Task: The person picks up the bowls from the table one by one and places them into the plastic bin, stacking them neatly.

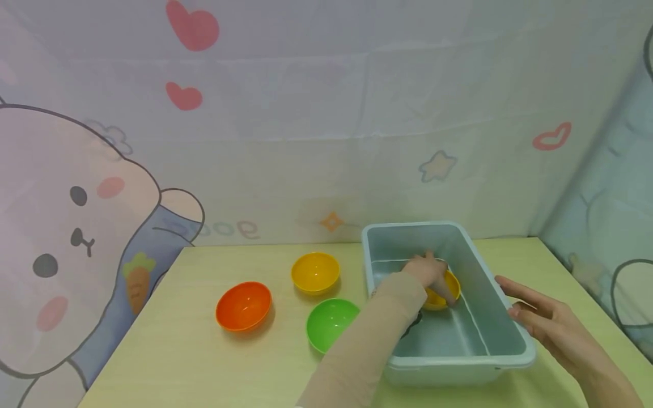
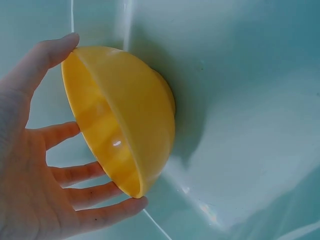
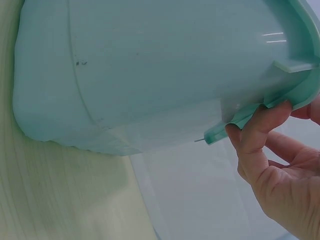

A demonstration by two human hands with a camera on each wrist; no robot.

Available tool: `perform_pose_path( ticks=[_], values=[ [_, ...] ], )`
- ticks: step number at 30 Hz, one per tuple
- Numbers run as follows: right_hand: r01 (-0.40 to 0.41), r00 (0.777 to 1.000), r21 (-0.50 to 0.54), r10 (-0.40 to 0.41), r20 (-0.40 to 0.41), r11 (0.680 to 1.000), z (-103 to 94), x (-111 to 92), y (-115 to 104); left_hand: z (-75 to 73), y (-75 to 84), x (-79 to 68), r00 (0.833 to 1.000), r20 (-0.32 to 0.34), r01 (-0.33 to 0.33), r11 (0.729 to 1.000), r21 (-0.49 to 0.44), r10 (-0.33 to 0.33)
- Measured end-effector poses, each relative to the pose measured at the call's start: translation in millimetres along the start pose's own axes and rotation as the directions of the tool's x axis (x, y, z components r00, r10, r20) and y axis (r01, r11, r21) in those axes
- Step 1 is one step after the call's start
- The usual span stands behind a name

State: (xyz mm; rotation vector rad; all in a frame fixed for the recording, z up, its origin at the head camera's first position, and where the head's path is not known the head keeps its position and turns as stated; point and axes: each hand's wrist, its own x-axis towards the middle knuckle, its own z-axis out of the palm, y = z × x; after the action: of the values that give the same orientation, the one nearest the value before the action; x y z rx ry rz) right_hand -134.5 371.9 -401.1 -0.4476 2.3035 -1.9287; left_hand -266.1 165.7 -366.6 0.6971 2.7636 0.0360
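Inside a pale blue-green plastic bin (image 1: 459, 368), my left hand (image 1: 431, 273) holds a yellow bowl (image 2: 142, 115). In the left wrist view the thumb (image 2: 55, 50) is at one end of the rim and the spread fingers (image 2: 95, 195) are along the other side; the bowl lies tipped in that view, close to the bin's inner surface. My right hand (image 1: 553, 323) grips the bin's right rim, its fingers (image 3: 260, 130) under the lip in the right wrist view. A small dark thing (image 1: 412, 324) in the bin is partly hidden by the left sleeve.
Left of the bin, on the light wooden table (image 1: 168, 351), stand an orange bowl (image 1: 245, 307), another yellow bowl (image 1: 315, 273) and a green bowl (image 1: 329, 323). The left forearm overlaps the green one. A printed cloth (image 1: 285, 141) hangs behind the table.
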Motion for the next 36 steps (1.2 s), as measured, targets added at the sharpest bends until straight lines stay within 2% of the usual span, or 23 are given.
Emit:
perform_pose_path(
  ticks=[9,16,22,28,36],
  values=[
    [0.005,1.000,-0.030,-0.005,-0.007,1.000,0.9,1,-3,-2.9,-0.7,-2.5,1.000,-0.001,0.003,1.000,0.029,-0.003],
    [-0.036,0.999,-0.085,0.032,-0.044,0.996,1.6,-2,-6,-3.1,3.1,-2.5,1.000,-0.001,0.003,0.998,0.055,-0.003],
    [0.000,1.000,-0.065,-0.001,-0.014,0.998,-0.5,-3,-3,-4.4,4.7,-3.4,1.000,0.010,-0.006,0.998,0.061,0.005],
    [0.003,1.000,-0.048,-0.003,-0.009,0.999,-1.1,-4,-3,-5.7,6.5,-3.3,1.000,0.005,0.007,0.996,0.088,-0.007],
    [0.001,1.000,-0.009,-0.001,-0.005,1.000,1.1,-1,-4,-15.0,2.4,-4.9,0.999,-0.005,-0.043,0.998,0.048,0.044]
  ],
)
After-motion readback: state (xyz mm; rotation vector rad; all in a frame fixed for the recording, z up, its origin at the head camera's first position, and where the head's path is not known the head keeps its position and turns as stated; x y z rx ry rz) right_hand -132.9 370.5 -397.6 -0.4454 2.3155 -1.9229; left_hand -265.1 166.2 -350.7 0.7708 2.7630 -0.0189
